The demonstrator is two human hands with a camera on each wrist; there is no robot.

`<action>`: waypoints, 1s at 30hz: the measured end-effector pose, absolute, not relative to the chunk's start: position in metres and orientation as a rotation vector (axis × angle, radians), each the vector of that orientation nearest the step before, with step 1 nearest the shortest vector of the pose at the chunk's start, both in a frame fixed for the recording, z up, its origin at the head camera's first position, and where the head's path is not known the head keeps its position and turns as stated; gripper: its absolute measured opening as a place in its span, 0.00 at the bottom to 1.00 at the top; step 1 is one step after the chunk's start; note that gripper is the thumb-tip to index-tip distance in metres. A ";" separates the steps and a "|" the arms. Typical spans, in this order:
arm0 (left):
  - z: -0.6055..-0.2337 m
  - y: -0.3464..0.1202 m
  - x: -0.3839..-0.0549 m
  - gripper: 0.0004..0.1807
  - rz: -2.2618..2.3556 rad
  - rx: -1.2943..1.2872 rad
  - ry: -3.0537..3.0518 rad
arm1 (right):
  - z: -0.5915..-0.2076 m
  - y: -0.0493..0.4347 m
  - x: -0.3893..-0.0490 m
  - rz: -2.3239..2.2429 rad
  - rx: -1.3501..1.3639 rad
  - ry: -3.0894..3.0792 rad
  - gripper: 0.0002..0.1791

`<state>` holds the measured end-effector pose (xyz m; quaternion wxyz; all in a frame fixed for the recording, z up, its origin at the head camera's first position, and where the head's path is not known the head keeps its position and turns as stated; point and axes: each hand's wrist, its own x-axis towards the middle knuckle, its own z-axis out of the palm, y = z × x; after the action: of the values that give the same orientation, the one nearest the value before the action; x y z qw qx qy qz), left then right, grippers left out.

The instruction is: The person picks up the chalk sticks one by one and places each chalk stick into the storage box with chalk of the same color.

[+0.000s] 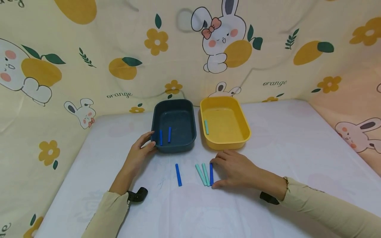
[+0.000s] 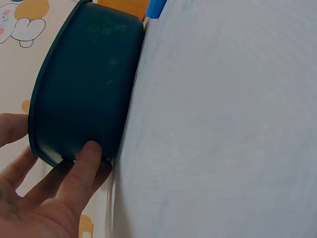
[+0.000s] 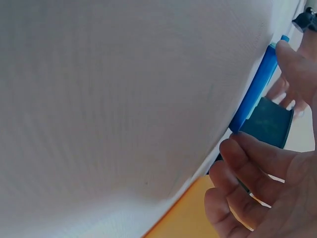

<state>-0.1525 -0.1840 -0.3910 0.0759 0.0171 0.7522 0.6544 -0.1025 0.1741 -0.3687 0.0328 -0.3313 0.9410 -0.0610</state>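
Observation:
My left hand [image 1: 140, 148] holds the left front corner of a dark teal tub [image 1: 178, 149], its fingertips against the outer wall [image 2: 84, 74] and rim. Two short blue sticks [image 1: 169, 135] lie inside that tub. My right hand [image 1: 235, 168] has its thumb and index finger at the two ends of another blue stick [image 1: 211, 174], pinching it lengthwise; the right wrist view shows this blue stick [image 3: 255, 89] close along the white tabletop. Just left of it lie two mint-green sticks [image 1: 200, 175], side by side. Farther left, a single blue stick [image 1: 178, 175] lies on the table.
A yellow tub [image 1: 229, 145] stands to the right of the dark one, with one mint-green stick [image 1: 206, 127] inside. The white table [image 1: 190, 215] meets a cream cloth backdrop [image 1: 178, 66] printed with rabbits and oranges. Both wrists wear black straps [image 1: 137, 195].

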 end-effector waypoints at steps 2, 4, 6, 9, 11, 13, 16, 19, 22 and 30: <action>-0.391 -0.184 -0.152 0.29 1.966 0.055 2.252 | -0.369 0.174 -0.102 -0.180 -1.016 2.894 0.44; -0.392 -0.184 -0.152 0.29 1.971 0.055 2.246 | -0.370 0.174 -0.102 -0.171 -1.010 2.893 0.44; -0.391 -0.183 -0.152 0.28 1.976 0.049 2.244 | -0.371 0.173 -0.102 -0.162 -1.003 2.892 0.45; -0.391 -0.183 -0.152 0.28 1.981 0.049 2.238 | -0.372 0.172 -0.102 -0.157 -0.994 2.891 0.46; -0.391 -0.183 -0.152 0.28 1.985 0.051 2.235 | -0.372 0.172 -0.102 -0.153 -0.996 2.892 0.45; -0.391 -0.183 -0.152 0.29 1.986 0.056 2.231 | -0.373 0.172 -0.102 -0.154 -0.998 2.894 0.45; -0.392 -0.183 -0.153 0.29 1.981 0.055 2.233 | -0.373 0.172 -0.102 -0.153 -1.001 2.894 0.44; -0.393 -0.184 -0.153 0.29 1.974 0.054 2.240 | -0.373 0.172 -0.102 -0.150 -1.004 2.895 0.44; -0.393 -0.183 -0.154 0.29 1.972 0.050 2.242 | -0.373 0.172 -0.102 -0.150 -1.002 2.891 0.44; -0.392 -0.183 -0.154 0.28 1.940 0.030 2.261 | -0.368 0.172 -0.104 -0.156 -0.956 2.865 0.43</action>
<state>-0.1537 -0.1829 -0.3917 0.0810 0.0100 0.7563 0.6491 -0.1043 0.1715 -0.3683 0.0584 -0.3155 0.9457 -0.0514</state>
